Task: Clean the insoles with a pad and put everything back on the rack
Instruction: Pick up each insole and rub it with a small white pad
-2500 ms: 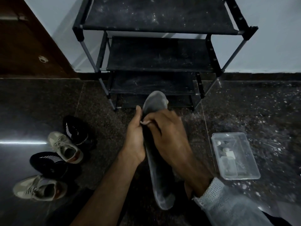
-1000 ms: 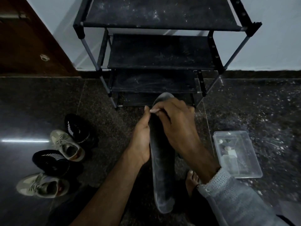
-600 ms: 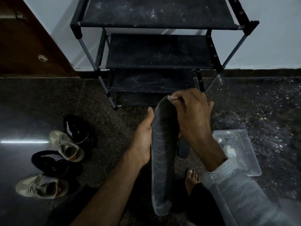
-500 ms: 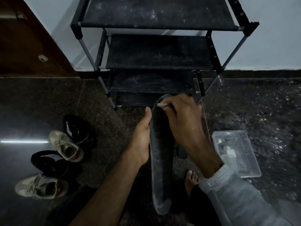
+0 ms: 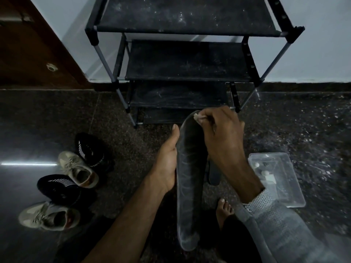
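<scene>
A long dark grey insole point(image 5: 188, 186) stands lengthwise in front of me, toe end up. My left hand point(image 5: 167, 158) holds it from behind along its left edge, thumb pointing up. My right hand point(image 5: 222, 137) pinches a small pale pad point(image 5: 197, 117) against the insole's top end. A second dark insole point(image 5: 213, 174) lies on the floor under my right wrist, mostly hidden. The black shoe rack point(image 5: 188, 59) stands against the wall ahead, its shelves bare.
Two black shoes point(image 5: 91, 149) point(image 5: 57, 188) and two beige sneakers point(image 5: 77, 168) point(image 5: 47, 218) sit on the dark stone floor at left. A clear plastic box point(image 5: 279, 179) with small items lies at right. My bare foot point(image 5: 225, 207) is below the insole. A brown door point(image 5: 28, 50) is far left.
My right hand has slid the pad from the middle of the insole up to its top end. The left hand has kept its hold on the insole.
</scene>
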Demonstrator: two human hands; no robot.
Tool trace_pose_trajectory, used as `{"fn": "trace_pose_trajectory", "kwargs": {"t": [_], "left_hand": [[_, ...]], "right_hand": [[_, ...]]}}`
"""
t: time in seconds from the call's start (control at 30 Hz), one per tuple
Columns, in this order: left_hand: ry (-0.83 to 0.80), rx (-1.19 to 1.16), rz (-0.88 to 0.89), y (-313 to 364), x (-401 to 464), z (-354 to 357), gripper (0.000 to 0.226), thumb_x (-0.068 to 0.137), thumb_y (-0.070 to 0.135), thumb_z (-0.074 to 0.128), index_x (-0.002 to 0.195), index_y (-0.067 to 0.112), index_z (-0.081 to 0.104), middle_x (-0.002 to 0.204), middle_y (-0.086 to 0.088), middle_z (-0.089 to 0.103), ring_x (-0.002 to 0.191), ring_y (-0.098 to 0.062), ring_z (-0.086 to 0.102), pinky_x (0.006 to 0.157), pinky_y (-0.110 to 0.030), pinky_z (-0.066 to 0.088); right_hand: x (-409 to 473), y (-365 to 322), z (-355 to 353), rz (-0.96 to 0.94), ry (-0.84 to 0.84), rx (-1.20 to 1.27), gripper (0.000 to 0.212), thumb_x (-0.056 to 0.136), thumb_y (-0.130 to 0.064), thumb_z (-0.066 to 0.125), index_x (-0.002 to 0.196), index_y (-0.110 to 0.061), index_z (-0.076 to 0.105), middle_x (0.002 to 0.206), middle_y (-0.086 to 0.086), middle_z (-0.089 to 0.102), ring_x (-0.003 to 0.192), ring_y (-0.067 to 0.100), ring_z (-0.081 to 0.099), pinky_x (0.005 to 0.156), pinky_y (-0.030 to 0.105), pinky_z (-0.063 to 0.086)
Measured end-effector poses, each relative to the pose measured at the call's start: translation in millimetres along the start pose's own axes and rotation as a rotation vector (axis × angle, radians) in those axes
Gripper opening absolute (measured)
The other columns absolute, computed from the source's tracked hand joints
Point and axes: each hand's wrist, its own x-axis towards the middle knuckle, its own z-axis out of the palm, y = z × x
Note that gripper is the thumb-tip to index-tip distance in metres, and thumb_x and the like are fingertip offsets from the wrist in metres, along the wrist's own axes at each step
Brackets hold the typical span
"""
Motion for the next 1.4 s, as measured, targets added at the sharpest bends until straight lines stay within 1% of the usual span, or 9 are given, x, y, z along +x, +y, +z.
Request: {"fn": "trace_pose_trajectory", "kwargs": {"t": [0.13, 0.33, 0.6, 0.77, 0.9, 1.0, 1.13, 1.33, 1.4], "left_hand": [[-0.034, -0.034, -0.004, 4, -2, 1, 0.057, 0.099, 0.051, 0.028, 0.115, 0.011, 0.066, 0.106, -0.010, 0.073, 0.093, -0.021, 0.071, 0.079, -0.029, 0.059], [-0.061, -0.098, -0.020, 5, -4, 2, 0.063, 0.096, 0.055, 0.031, 0.121, 0.008, 0.064, 0.117, -0.015, 0.069, 0.103, -0.027, 0.068, 0.083, -0.036, 0.057], [-0.086, -0.089, -0.046, 1, -5, 6, 0.060, 0.098, 0.051, 0.031, 0.113, 0.005, 0.066, 0.096, -0.012, 0.074, 0.080, -0.023, 0.072, 0.073, -0.031, 0.059], [-0.060, -0.084, -0.008, 5, -4, 4, 0.062, 0.095, 0.052, 0.034, 0.127, 0.006, 0.059, 0.112, -0.014, 0.069, 0.095, -0.025, 0.068, 0.085, -0.036, 0.056], [-0.076, -0.070, 0.007, 3, -3, 2, 0.060, 0.093, 0.052, 0.036, 0.123, 0.007, 0.061, 0.107, -0.013, 0.071, 0.092, -0.024, 0.069, 0.083, -0.035, 0.056], [-0.060, -0.114, 0.030, 3, -1, -4, 0.057, 0.098, 0.051, 0.032, 0.112, 0.008, 0.066, 0.098, -0.011, 0.072, 0.088, -0.022, 0.070, 0.078, -0.031, 0.059], [-0.029, -0.201, 0.048, 7, 1, -9, 0.062, 0.094, 0.055, 0.036, 0.103, 0.007, 0.074, 0.102, -0.015, 0.072, 0.093, -0.026, 0.070, 0.090, -0.039, 0.053], [-0.008, -0.143, 0.048, 4, 0, -2, 0.059, 0.097, 0.054, 0.032, 0.119, 0.008, 0.063, 0.104, -0.014, 0.071, 0.094, -0.026, 0.067, 0.083, -0.036, 0.056], [-0.024, -0.146, 0.046, 4, 0, -2, 0.060, 0.097, 0.054, 0.032, 0.120, 0.008, 0.063, 0.107, -0.014, 0.070, 0.096, -0.027, 0.067, 0.086, -0.038, 0.054]], "right_hand": [[2, -1, -3, 0.032, 0.004, 0.237, 0.009, 0.091, -0.022, 0.066, 0.097, -0.016, 0.067, 0.107, -0.003, 0.055, 0.092, 0.003, 0.057, 0.085, 0.027, 0.052], [7, -3, -8, 0.045, 0.001, 0.264, 0.005, 0.089, -0.020, 0.068, 0.094, -0.020, 0.068, 0.099, -0.005, 0.060, 0.090, 0.002, 0.059, 0.083, 0.017, 0.050], [10, 5, -11, 0.028, 0.109, 0.229, 0.007, 0.090, -0.016, 0.068, 0.097, -0.016, 0.068, 0.104, 0.001, 0.059, 0.091, 0.004, 0.058, 0.082, 0.012, 0.047], [7, 4, -7, -0.055, 0.062, 0.116, 0.018, 0.093, -0.025, 0.063, 0.107, -0.015, 0.070, 0.106, 0.000, 0.059, 0.097, 0.015, 0.058, 0.083, 0.030, 0.054], [6, 4, -8, -0.089, 0.030, 0.087, 0.009, 0.090, -0.020, 0.067, 0.096, -0.015, 0.072, 0.098, 0.001, 0.062, 0.091, 0.017, 0.059, 0.078, 0.030, 0.053], [-1, -4, -6, -0.118, -0.121, 0.133, 0.009, 0.088, -0.013, 0.068, 0.096, -0.016, 0.072, 0.098, -0.001, 0.063, 0.092, 0.012, 0.060, 0.082, 0.026, 0.052], [-12, -17, 2, -0.183, -0.294, 0.109, 0.010, 0.090, -0.017, 0.065, 0.096, -0.015, 0.072, 0.100, 0.001, 0.064, 0.094, 0.016, 0.061, 0.084, 0.036, 0.052], [-4, -7, -1, -0.125, -0.079, -0.050, 0.018, 0.092, -0.025, 0.059, 0.093, -0.011, 0.069, 0.096, 0.010, 0.064, 0.086, 0.027, 0.059, 0.075, 0.048, 0.052], [-4, -8, -2, -0.102, -0.106, -0.079, 0.019, 0.092, -0.027, 0.059, 0.093, -0.011, 0.069, 0.097, 0.010, 0.064, 0.086, 0.027, 0.060, 0.075, 0.049, 0.052]]}}
